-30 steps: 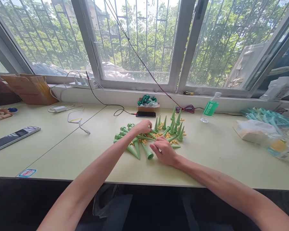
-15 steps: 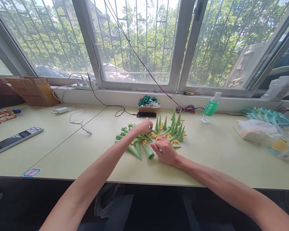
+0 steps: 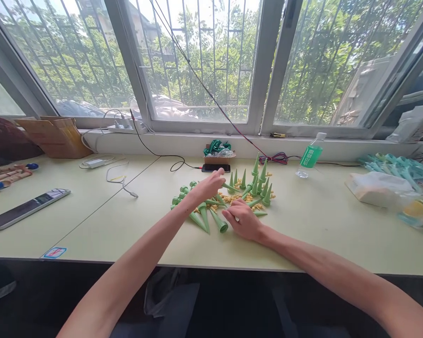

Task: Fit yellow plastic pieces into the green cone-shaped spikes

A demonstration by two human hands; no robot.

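Observation:
A pile of green hollow plastic spikes (image 3: 203,217) and small yellow plastic pieces (image 3: 234,199) lies on the table around both hands. At the pile's far side, my left hand (image 3: 210,184) has its fingers closed at the end of a green spike (image 3: 230,187), whose point shows to the right. One of its fingers is raised. My right hand (image 3: 244,219) rests on the table at the near side, fingers curled; what they hold, if anything, is hidden. Just left of it lies a spike (image 3: 220,222) with its round open end facing me. Several spikes (image 3: 255,183) stand upright at the right.
Behind the pile are a dark phone (image 3: 215,168) and a small box (image 3: 219,151) with green material. A water bottle (image 3: 310,156) stands back right, near a tissue pack (image 3: 377,188). Cables (image 3: 123,184) and a larger device (image 3: 26,209) lie to the left.
My left hand has lifted slightly, with one finger now raised, and the spike at its fingertips has risen a little. My right hand stays nearly still. The whole view has shifted slightly.

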